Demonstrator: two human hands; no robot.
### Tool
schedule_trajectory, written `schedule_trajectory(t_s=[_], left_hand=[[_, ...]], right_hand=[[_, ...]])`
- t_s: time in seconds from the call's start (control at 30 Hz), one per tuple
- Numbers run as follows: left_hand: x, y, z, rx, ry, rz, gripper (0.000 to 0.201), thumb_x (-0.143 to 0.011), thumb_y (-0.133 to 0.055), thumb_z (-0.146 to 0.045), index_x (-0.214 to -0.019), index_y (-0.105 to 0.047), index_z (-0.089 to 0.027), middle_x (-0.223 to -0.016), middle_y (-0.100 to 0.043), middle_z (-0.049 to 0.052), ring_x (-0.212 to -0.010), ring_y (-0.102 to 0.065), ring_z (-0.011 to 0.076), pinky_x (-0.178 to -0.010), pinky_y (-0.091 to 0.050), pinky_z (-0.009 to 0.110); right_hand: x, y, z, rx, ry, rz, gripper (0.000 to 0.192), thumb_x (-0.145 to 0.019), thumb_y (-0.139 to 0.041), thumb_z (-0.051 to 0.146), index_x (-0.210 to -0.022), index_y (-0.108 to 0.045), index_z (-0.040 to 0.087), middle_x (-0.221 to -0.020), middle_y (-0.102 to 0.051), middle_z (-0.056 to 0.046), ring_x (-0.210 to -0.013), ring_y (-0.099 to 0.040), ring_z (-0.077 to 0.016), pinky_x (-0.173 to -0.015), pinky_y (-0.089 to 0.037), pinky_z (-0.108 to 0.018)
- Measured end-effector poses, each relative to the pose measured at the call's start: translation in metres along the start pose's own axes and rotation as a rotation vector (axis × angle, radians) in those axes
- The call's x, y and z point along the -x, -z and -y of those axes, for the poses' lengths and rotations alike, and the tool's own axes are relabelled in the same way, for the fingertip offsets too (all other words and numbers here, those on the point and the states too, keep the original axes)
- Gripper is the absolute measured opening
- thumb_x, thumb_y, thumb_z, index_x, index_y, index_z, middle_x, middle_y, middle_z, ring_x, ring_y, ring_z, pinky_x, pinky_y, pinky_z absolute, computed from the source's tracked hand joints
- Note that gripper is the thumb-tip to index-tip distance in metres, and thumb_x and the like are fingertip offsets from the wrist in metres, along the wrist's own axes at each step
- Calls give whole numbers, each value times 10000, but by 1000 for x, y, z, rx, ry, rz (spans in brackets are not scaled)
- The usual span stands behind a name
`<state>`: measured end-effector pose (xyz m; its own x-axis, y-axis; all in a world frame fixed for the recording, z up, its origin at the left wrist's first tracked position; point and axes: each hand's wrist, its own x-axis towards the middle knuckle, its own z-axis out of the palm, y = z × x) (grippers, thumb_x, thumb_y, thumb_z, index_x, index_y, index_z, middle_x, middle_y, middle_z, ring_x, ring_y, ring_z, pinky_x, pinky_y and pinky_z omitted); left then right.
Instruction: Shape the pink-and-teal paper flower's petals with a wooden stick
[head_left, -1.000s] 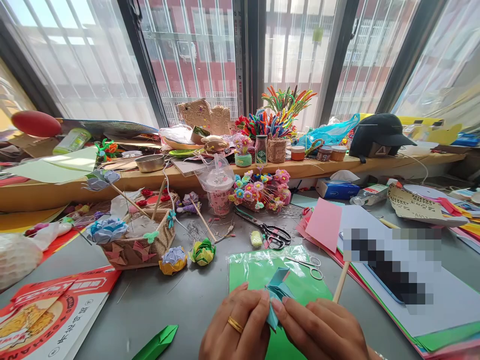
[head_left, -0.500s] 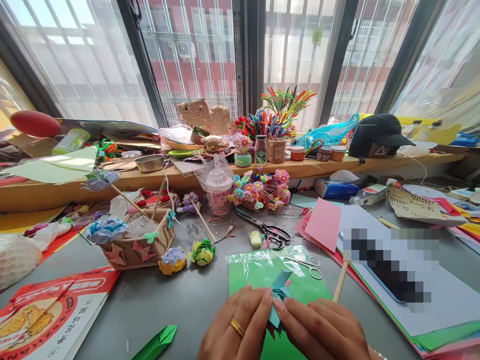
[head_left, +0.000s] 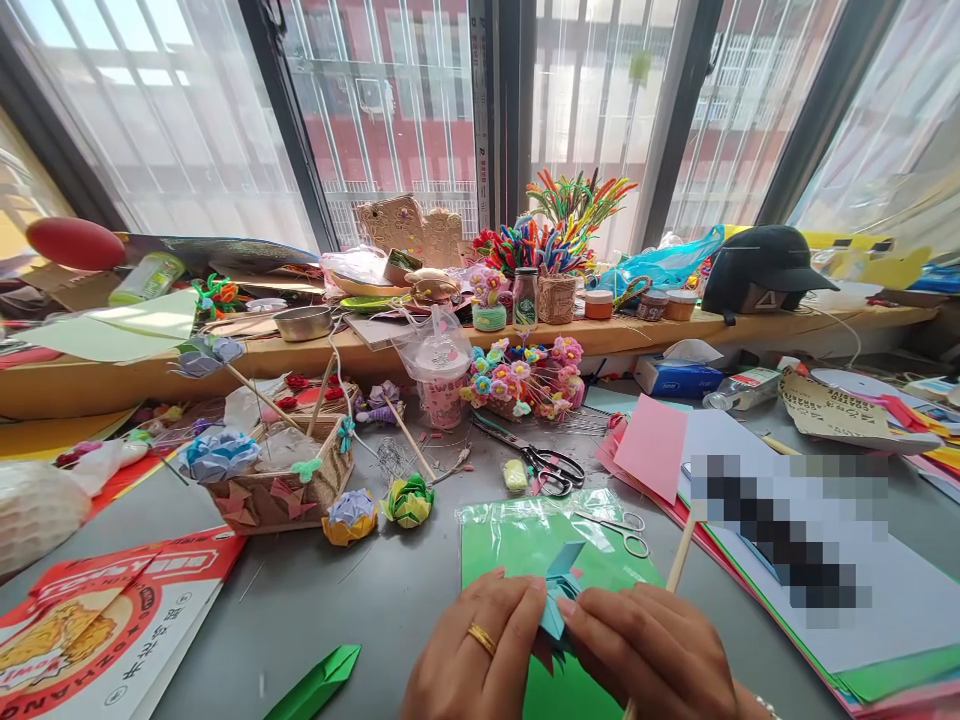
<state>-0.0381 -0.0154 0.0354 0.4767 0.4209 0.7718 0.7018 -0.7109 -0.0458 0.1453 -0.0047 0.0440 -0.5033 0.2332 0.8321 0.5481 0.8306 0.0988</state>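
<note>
Bright windows (head_left: 600,90) run across the top of the frame, and below them a grey tabletop (head_left: 390,610) carries a crowd of craft things. At the bottom centre, slightly right of the middle, I have the folded blue paper (head_left: 553,618) over the green packet (head_left: 491,545). My left hand (head_left: 476,645) pinches its left side, and my right hand (head_left: 645,640) closes on its right, thumbs and fingertips nearly meeting. Reddish points (head_left: 556,661) show beneath it. I'd judge the piece almost weightless, crisp along its creases but soft between them, so a hard squeeze could crush the folds, while a loose one might let the layers spring open. Best hold, I think, is low on the layered sides, where the thickness gives stiffness, leaving the thin upright flap at the top alone. Dry paper should not slip much. A wooden stick (head_left: 681,552) passes by my right hand; whether those fingers also grip it, I can't tell.
</note>
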Motion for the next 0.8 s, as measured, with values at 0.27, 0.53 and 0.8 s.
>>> schedule_trajectory(t_s=[0.27, 0.53, 0.8], left_hand=[[-2, -3, -8, 46, 69, -59, 213, -811, -508, -37, -995, -598, -96, -847, -706, 71, -850, -642, 168, -865, -489, 278], [-11, 10, 2, 612, 346, 103, 338, -776, -536, -30, -1057, -576, -213, -929, -685, 20, -859, -638, 118, -759, -503, 156], [-14, 2, -5, 1079, 763, 111, 291, -773, -601, -331, -1047, -603, -235, -1100, -643, 63, -1014, -602, 223, -805, -526, 269]], right_hand=[[-4, 4, 3, 6, -39, 4, 269, -888, -427, 76, -777, -672, 78, -548, -647, -36, -421, -568, -98, -404, -439, -207], [-5, 9, -2, -1, -24, -8, 301, -927, -374, 153, -839, -654, 85, -626, -680, -56, -452, -587, -109, -417, -448, -218], [-4, -1, -2, -112, -293, -251, 113, -855, -532, 163, -834, -643, 152, -647, -651, -29, -566, -635, -106, -518, -519, -170]])
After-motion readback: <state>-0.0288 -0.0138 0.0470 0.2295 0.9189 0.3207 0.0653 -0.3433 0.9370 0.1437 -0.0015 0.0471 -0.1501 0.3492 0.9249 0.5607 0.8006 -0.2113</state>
